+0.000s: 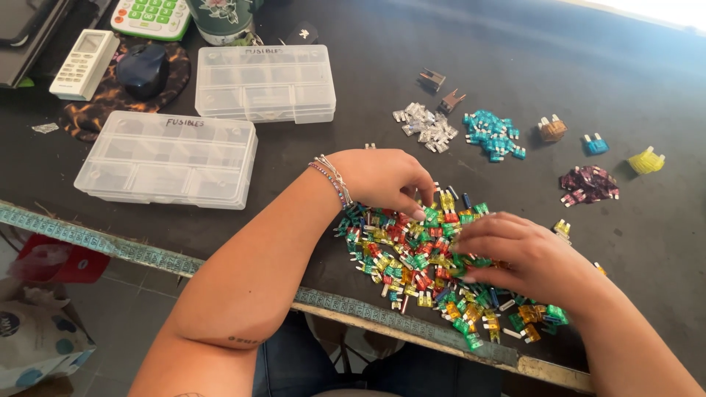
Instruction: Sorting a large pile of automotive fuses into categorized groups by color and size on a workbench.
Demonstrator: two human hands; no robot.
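Note:
A big mixed heap of small coloured blade fuses lies on the dark table near its front edge. My left hand, with beaded bracelets on the wrist, rests on the heap's upper part, fingertips pinching down among the fuses. My right hand lies over the heap's right side, fingers curled into the pile. Whether either hand holds a fuse is hidden. Behind the heap lie sorted groups: clear fuses, teal fuses, purple fuses, a yellow one, a blue one, an orange-brown one.
Two shut clear plastic compartment boxes stand at the left. Behind them are a computer mouse on a patterned pad, a white remote and a calculator. A measuring tape runs along the table's front edge.

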